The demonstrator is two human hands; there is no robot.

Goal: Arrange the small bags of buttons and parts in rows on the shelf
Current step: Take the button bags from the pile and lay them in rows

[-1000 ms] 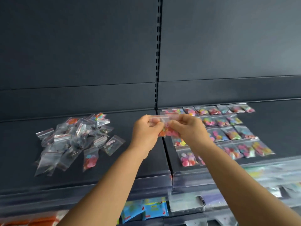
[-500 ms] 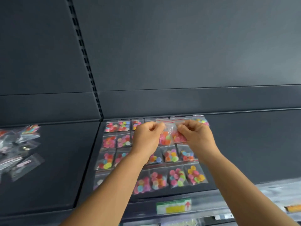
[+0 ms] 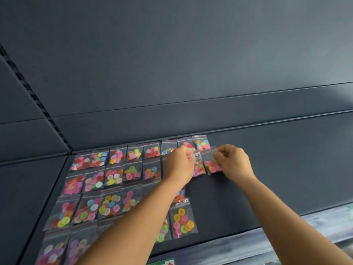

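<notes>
- Two small clear zip bags of mixed pink, orange and green buttons are held at the right end of the second row from the back of the dark shelf [image 3: 286, 159]
- The left hand [image 3: 179, 165] pinches the top edge of the left bag [image 3: 198, 167], fingers closed on it; the right hand [image 3: 234, 162] pinches the top of the right bag [image 3: 212, 165] the same way
- Both bags hang with the seal up and towards the back wall, buttons sunk to the lower end; their long axis runs front to back, like the bags already laid down, and they touch or overlap along one side
- Laid bags [image 3: 114, 176] fill five rows to the left, seals towards the back panel [image 3: 191, 73]
- The left forearm [image 3: 133, 220] crosses the rows and hides several bags; one bag of yellow and pink buttons [image 3: 182, 220] lies just right of it
- Shelf to the right of the held bags is bare
</notes>
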